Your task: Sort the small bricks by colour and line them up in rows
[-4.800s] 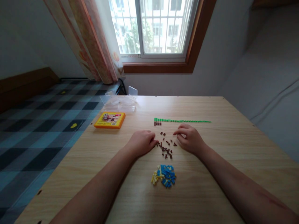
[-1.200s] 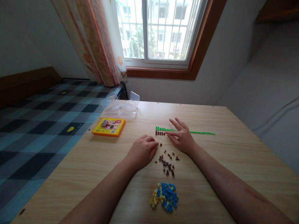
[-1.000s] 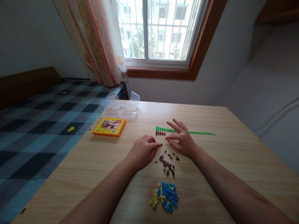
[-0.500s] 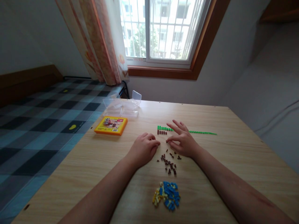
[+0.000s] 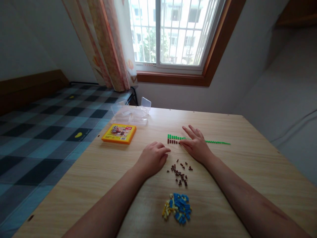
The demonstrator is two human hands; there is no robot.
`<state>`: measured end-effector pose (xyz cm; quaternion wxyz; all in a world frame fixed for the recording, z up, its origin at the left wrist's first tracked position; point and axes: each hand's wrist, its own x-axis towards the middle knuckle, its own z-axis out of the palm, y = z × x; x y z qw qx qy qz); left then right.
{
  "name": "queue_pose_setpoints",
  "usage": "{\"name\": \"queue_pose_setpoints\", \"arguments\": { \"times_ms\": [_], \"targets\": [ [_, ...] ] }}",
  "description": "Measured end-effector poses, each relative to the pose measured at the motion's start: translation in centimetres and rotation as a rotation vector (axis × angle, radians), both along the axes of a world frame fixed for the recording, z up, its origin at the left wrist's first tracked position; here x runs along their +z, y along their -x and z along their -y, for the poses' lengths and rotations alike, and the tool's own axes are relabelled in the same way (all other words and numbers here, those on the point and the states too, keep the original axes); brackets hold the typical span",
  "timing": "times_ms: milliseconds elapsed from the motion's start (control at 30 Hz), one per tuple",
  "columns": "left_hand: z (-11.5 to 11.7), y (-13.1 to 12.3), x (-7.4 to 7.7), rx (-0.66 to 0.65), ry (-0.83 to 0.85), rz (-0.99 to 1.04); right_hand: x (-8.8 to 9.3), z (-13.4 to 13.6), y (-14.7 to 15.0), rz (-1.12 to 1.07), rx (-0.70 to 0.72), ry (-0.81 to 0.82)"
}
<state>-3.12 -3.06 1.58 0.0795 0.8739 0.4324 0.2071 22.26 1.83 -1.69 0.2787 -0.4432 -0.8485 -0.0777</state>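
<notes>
My right hand (image 5: 196, 143) reaches over the rows of small bricks, thumb and index finger pinched on a small brown brick (image 5: 179, 142) at the right end of the short brown row (image 5: 172, 141). Its other fingers are stretched out above the row of green bricks (image 5: 175, 137), hiding part of it. My left hand (image 5: 154, 158) rests on the table left of the rows, fingers curled in, with nothing showing at its fingertips. Between my forearms lies a loose pile of brown bricks (image 5: 180, 174).
Closer to me is a heap of blue and yellow bricks (image 5: 182, 208). A yellow box (image 5: 119, 134) lies at the table's left, with clear plastic containers (image 5: 131, 115) behind it. A bed (image 5: 49, 132) adjoins on the left; a window (image 5: 180, 36) is ahead.
My right hand has moved forward with the pinched brown brick, bringing it from in front of the rows to the end of the brown row. My left hand stays put.
</notes>
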Motion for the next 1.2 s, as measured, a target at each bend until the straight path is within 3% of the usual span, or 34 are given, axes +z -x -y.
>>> {"name": "queue_pose_setpoints", "arguments": {
  "times_ms": [1200],
  "targets": [
    [-0.17, 0.10, -0.22, 0.006, 0.009, 0.024, -0.09, 0.15, -0.10, -0.001, -0.015, -0.005]
  ]
}}
